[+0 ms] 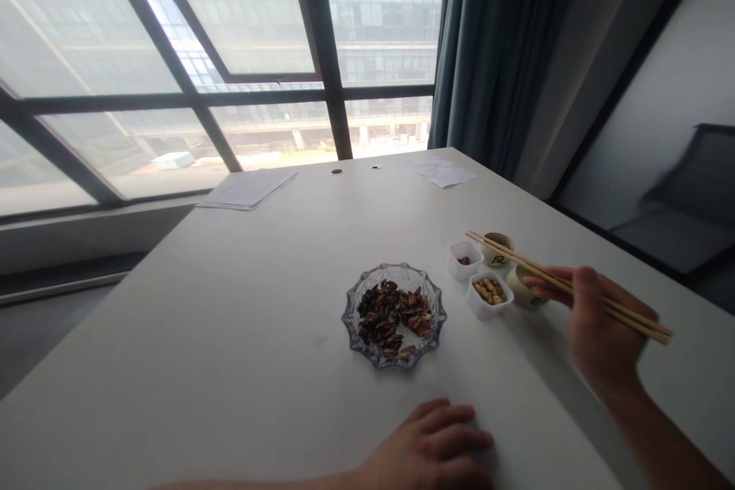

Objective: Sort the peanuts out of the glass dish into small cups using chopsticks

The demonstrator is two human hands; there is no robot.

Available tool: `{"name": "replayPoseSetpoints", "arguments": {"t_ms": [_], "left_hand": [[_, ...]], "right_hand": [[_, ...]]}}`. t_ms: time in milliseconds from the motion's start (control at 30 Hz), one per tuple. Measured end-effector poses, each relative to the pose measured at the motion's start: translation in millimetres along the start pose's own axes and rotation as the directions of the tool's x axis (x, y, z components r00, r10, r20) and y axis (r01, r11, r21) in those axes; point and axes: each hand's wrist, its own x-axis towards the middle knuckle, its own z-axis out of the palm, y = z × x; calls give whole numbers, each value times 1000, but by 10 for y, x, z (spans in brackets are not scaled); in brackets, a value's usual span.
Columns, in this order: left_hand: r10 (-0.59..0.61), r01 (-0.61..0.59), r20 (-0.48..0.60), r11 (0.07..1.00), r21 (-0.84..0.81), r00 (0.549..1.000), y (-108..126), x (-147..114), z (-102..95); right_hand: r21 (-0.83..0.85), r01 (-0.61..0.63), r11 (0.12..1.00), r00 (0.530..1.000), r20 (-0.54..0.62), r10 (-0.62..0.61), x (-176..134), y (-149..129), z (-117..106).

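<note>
Right hand on chopsticks, left hand resting by the bowl

Head view. Your right hand (605, 341) is closed around a pair of long, pale wooden chopsticks (534, 268), their tips pointing away and to the left. The tips appear above the far containers; contact cannot be told. Your left hand (433, 448) lies palm down on the white, smooth-topped table (230, 321), fingers loosely spread and slightly bent, nothing seen in it.

Ahead of your left hand, apart from it: a clear, scalloped glass bowl (402, 273) holding dark brown, elongated pieces (382, 314), with some bare glass between them. Right of the bowl: a square white container (488, 311) of tan nuts (489, 291). Just beyond: a second, square white container (458, 270) with a few dark pieces inside. Beside these, two round beige cups (520, 292) with dark markings; the nearer is partly hidden by your right fingers.
</note>
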Motion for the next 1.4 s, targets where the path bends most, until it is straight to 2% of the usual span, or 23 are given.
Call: {"name": "replayPoseSetpoints", "arguments": {"t_ms": [133,267,400,533,667,800,967,1167,1300,1400], "left_hand": [[-1,1,2,1000,-10,1000,18,3,-15],[-8,8,-16,1000,11,1000,22,4,-14],[8,-7,-13,999,39,1000,9,6,14],[8,-4,-57,997,81,998,1,11,60],[21,-14,-71,995,98,997,-6,10,101],[26,-16,-96,994,106,995,-9,1,117],[22,-13,-72,993,113,997,-10,2,102],[34,-24,-85,994,111,996,-22,10,112],[23,-16,-77,996,87,997,-15,10,108],[16,-9,-95,998,69,995,-9,13,83]], "right_hand": [[45,-7,999,1000,18,6,-52,-4,19],[77,-38,996,983,182,23,-220,-85,101],[36,-38,999,949,313,25,-426,-219,225],[-47,32,998,905,425,-9,-546,-287,279],[-101,107,989,845,533,-37,-580,-260,257],[-62,119,991,802,594,-59,-592,-197,256],[1,84,996,822,565,-70,-621,-198,290],[8,-88,996,928,364,79,-665,-303,333],[62,-182,981,947,279,159,-595,-248,308],[87,-181,980,964,215,159,-448,-169,234]]}}
